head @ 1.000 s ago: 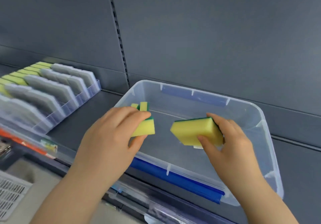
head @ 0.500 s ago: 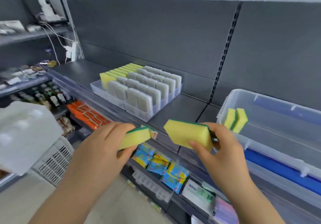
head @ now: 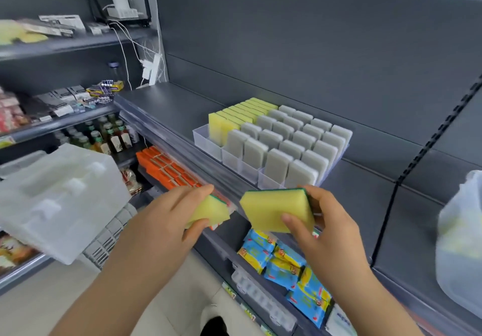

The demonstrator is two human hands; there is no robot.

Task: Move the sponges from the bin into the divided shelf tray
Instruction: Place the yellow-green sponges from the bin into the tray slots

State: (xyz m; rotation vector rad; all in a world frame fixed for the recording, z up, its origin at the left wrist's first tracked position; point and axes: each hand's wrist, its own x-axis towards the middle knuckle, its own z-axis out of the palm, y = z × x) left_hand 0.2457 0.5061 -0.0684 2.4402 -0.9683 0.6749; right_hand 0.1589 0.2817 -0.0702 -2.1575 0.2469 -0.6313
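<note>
Both sponges are out of the bin and in my hands, just in front of the tray (head: pixel 206 141) and lower in view than its front wall.

My left hand (head: pixel 167 221) is gripping the left sponge (head: pixel 208 209), fingers over the top and thumb underneath. It is showing a yellow foam face with a thin green layer along the upper edge. My fingers are covering much of it.

My right hand (head: pixel 323 234) is pinching the right sponge (head: pixel 273 210), thumb on the yellow face and fingers curled behind its right edge. The broad yellow face is tilting toward me, with a green strip along the top. The two sponges are apart, not touching.

The tray is sitting on the shelf (head: pixel 360 187). It is clear plastic, divided into lanes. Its leftmost lane is holding yellow sponges (head: pixel 234 119) on edge; the other lanes are holding upright grey pads (head: pixel 287 140).

Hard to make out:
- The bin (head: pixel 461 244), well right of the tray, is blurring and running off the frame. Yellow is showing through its wall, but I cannot tell how many sponges.
- A white plastic piece (head: pixel 57 195), left of and below the tray, is smearing, and I cannot tell what it is.
- Blue packets (head: pixel 281 260) below the tray are partly hiding behind my right hand.
</note>
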